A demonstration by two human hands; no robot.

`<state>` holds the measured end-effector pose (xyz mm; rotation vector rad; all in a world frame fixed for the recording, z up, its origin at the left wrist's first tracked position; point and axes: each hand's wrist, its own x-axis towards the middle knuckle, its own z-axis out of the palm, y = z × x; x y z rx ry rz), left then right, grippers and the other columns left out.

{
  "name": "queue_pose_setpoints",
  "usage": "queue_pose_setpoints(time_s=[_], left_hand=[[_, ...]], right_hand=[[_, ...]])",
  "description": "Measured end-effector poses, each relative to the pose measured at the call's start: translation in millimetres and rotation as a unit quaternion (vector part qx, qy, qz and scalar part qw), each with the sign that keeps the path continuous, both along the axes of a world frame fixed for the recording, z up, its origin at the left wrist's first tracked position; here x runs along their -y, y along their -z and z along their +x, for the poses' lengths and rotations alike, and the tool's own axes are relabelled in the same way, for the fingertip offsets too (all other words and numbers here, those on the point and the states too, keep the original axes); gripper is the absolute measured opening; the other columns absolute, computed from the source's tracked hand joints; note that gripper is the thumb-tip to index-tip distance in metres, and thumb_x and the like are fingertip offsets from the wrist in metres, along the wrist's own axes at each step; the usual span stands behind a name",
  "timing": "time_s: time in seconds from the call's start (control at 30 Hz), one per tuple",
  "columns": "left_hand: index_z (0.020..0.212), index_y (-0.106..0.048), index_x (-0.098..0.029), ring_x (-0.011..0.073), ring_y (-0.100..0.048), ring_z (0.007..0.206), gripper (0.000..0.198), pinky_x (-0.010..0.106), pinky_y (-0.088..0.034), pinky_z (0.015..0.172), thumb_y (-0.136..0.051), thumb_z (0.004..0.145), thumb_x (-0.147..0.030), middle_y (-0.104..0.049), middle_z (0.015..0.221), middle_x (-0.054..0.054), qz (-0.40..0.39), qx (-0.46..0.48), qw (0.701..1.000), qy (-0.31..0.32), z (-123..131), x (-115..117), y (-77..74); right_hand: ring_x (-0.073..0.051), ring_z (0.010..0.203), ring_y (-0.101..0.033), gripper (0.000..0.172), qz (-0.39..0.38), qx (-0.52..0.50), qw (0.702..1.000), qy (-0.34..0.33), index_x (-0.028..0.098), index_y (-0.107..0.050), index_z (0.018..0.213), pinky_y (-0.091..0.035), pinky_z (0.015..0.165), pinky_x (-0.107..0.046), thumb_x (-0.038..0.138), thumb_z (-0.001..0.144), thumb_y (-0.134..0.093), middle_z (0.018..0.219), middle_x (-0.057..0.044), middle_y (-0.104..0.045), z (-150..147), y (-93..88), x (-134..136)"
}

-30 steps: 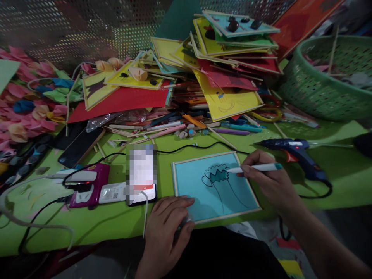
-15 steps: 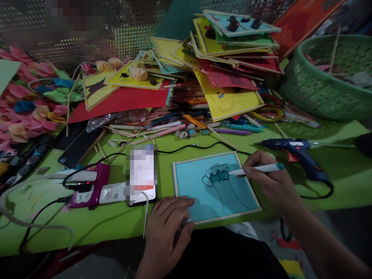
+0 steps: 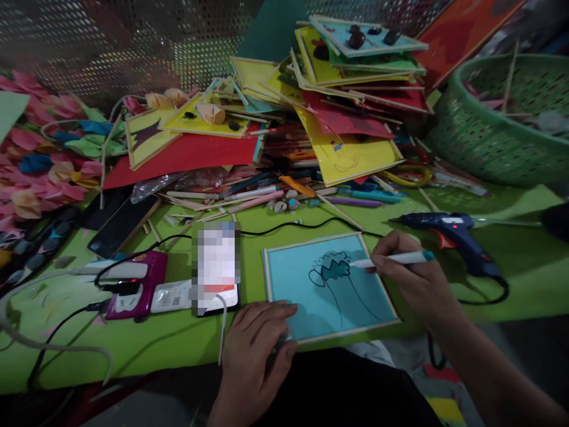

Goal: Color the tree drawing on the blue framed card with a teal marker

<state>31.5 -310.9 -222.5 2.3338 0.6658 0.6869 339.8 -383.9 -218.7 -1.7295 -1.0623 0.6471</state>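
Observation:
A light blue card [image 3: 293, 279] framed with wooden sticks lies on the green table [image 3: 155, 344] in front of me. It bears a dark outline drawing partly filled in teal. My right hand [image 3: 411, 276] pinches a white marker with a teal cap [image 3: 393, 258], tip on the drawing's right side. My left hand [image 3: 253, 350] lies on the card's lower left corner, fingers curled, pressing it down.
A phone [image 3: 216, 270] and a pink power strip [image 3: 133, 290] with cables lie left of the card. A blue glue gun [image 3: 448, 228] rests to the right. Behind are pens, sticks, a heap of coloured cards [image 3: 338, 89], paper flowers [image 3: 40, 166] and a green basket [image 3: 498, 124].
The marker tip has shifted slightly along the drawing's right edge. My left hand and the card stay put.

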Motion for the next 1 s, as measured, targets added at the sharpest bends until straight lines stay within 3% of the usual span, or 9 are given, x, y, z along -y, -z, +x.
queue_pose_setpoints(time_s=[1.0], left_hand=[[0.102, -0.059, -0.024, 0.0205, -0.070, 0.112, 0.011, 0.036, -0.052, 0.095, -0.057, 0.095, -0.015, -0.078, 0.121, 0.004, 0.004, 0.003, 1.000, -0.004, 0.7, -0.1, -0.9]], right_hand=[[-0.017, 0.066, -0.052, 0.020, -0.013, 0.013, 1.000, 0.000, 0.024, -0.061, 0.078, -0.037, 0.060, -0.031, 0.034, 0.093, -0.068, 0.071, 0.003, -0.059, 0.3, -1.9, 0.0]])
